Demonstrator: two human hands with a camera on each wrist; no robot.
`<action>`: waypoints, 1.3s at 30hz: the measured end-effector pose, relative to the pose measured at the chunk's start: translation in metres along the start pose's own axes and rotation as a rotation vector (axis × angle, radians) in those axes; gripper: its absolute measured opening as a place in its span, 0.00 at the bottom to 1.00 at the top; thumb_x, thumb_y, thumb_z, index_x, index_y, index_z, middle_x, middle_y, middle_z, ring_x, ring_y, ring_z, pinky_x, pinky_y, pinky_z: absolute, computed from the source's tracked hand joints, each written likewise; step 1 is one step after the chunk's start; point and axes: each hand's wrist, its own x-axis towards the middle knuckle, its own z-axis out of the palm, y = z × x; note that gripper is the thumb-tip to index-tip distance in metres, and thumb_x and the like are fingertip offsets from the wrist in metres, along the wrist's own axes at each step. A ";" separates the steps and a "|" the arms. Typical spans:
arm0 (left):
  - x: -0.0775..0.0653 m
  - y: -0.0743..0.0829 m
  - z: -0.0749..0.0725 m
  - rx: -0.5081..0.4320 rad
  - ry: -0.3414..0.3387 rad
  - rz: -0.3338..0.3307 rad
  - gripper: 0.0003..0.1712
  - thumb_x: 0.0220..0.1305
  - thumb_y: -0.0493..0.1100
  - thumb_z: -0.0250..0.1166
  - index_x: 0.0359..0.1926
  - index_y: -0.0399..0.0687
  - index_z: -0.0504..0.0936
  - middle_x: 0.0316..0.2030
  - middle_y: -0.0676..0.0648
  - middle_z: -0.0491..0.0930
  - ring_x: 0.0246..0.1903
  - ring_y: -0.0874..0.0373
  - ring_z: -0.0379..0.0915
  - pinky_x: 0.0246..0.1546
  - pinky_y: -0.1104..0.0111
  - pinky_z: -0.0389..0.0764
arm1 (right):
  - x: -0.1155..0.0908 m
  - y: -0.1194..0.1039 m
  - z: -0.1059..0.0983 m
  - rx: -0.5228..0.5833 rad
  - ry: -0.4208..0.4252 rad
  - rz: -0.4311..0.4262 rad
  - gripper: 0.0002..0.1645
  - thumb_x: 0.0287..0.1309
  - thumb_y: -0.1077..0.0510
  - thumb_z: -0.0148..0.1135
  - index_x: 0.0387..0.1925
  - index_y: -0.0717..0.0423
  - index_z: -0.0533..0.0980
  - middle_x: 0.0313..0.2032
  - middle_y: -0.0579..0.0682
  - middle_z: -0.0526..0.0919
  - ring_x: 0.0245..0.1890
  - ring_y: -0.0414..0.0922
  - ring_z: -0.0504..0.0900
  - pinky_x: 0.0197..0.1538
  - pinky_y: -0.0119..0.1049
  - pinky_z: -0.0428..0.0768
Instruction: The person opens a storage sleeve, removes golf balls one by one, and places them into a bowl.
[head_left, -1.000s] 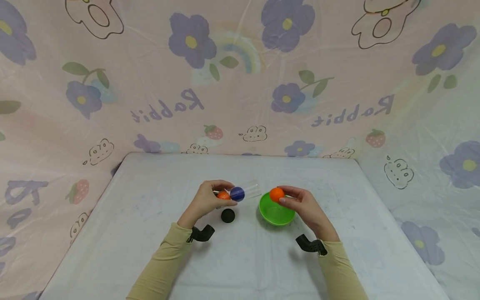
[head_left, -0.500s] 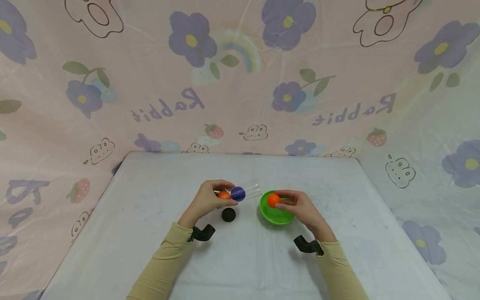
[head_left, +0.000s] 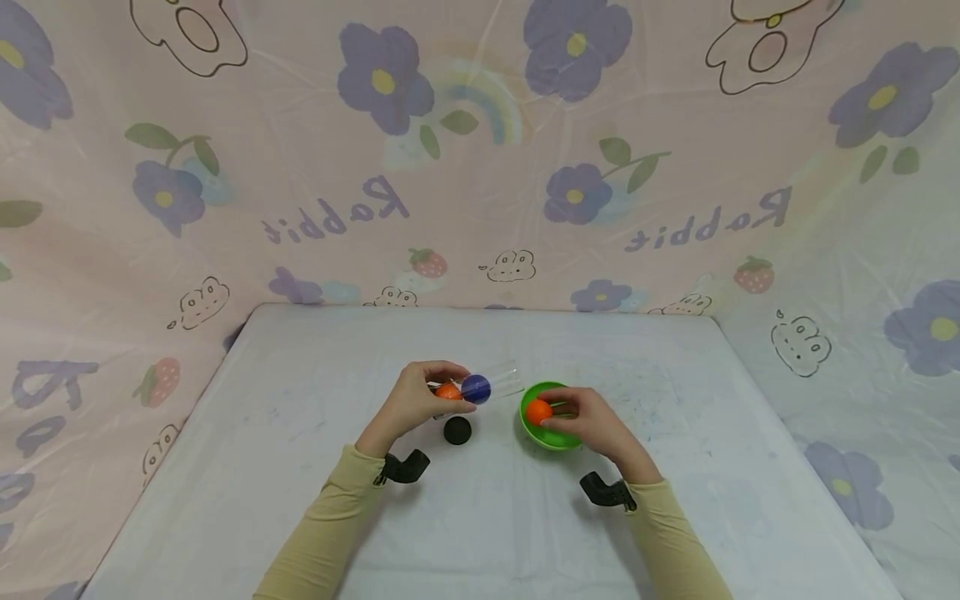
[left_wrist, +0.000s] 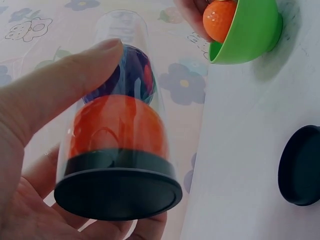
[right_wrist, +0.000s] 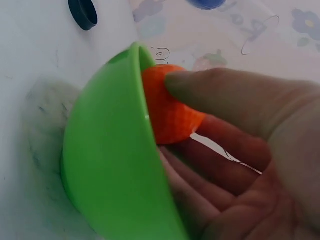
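Left hand (head_left: 416, 396) gripped a clear tube (head_left: 501, 380), right hand (head_left: 596, 421) pinched an orange ball (head_left: 538, 412), both well inside the bench (head_left: 480, 517) edges in the head view. Left wrist: a black cap (left_wrist: 301, 166) lay near. Right wrist: a green bowl (right_wrist: 112, 150) partly hid the pinched ball.

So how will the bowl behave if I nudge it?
The bowl may tip if pushed at the rim, since it flares above a narrower base. It is probably stiff, as its rim shows an even curve. It may also be light, since that edge looks thin.
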 end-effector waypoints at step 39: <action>0.000 0.000 0.001 0.002 0.006 0.002 0.27 0.36 0.46 0.83 0.43 0.54 0.85 0.40 0.53 0.82 0.43 0.54 0.75 0.38 0.64 0.80 | -0.007 -0.014 -0.013 0.035 0.054 -0.068 0.24 0.57 0.68 0.64 0.57 0.67 0.73 0.54 0.63 0.77 0.55 0.58 0.75 0.54 0.41 0.76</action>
